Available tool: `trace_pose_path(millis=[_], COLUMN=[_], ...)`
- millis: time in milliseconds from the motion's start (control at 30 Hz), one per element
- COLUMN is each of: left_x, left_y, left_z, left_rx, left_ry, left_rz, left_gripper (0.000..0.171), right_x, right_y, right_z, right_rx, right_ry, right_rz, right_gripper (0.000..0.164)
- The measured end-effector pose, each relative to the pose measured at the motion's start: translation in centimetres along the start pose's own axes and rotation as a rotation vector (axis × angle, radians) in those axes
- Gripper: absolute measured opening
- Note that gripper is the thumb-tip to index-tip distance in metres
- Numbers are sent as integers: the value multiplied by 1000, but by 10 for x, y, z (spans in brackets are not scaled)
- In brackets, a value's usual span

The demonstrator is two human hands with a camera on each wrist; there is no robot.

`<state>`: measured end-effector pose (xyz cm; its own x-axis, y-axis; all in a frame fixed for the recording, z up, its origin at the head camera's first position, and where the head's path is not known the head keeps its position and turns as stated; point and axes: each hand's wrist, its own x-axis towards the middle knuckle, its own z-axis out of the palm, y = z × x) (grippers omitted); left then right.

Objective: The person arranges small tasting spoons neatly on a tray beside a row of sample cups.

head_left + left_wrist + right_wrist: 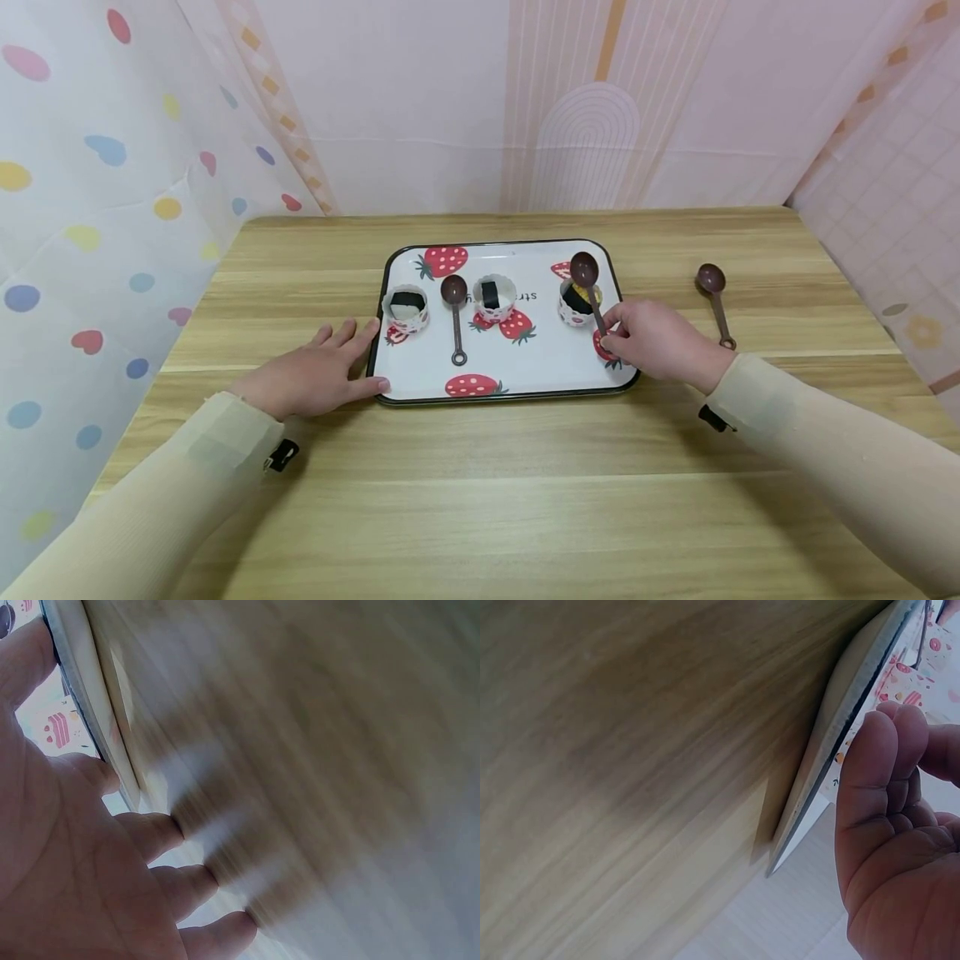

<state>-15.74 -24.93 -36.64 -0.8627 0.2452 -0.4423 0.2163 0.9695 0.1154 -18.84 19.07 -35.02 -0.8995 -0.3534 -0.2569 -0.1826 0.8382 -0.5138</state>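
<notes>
A white strawberry-print tray (543,367) with a dark rim lies on the table. My left hand (318,373) rests at the tray's left edge, fingers spread, with the thumb over the rim. By the tray's right side, my right hand (663,343) pinches the handle of a brown measuring spoon (584,270). Its bowl points away from me and overlaps the right paper cup (574,317), which holds a yellow piece with a black band. A second brown measuring spoon (454,292) lies between the left paper cup (408,323) and the middle paper cup (495,313); both contain white pieces with black bands.
A third brown measuring spoon (712,280) lies on the wooden table (480,500), to the right of the tray. Patterned curtains (420,108) hang behind the table and along both sides.
</notes>
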Motion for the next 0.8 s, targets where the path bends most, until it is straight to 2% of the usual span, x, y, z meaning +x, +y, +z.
trace_pose_path(millis=[800], left_x=[-1], left_y=[2], left_z=[-3], left_rx=[4], left_ry=[-11], left_rz=[-1], left_gripper=[109], right_x=[1], right_y=[2], right_z=[1], right_rx=[10], right_ry=[1], right_rz=[4], right_gripper=[21])
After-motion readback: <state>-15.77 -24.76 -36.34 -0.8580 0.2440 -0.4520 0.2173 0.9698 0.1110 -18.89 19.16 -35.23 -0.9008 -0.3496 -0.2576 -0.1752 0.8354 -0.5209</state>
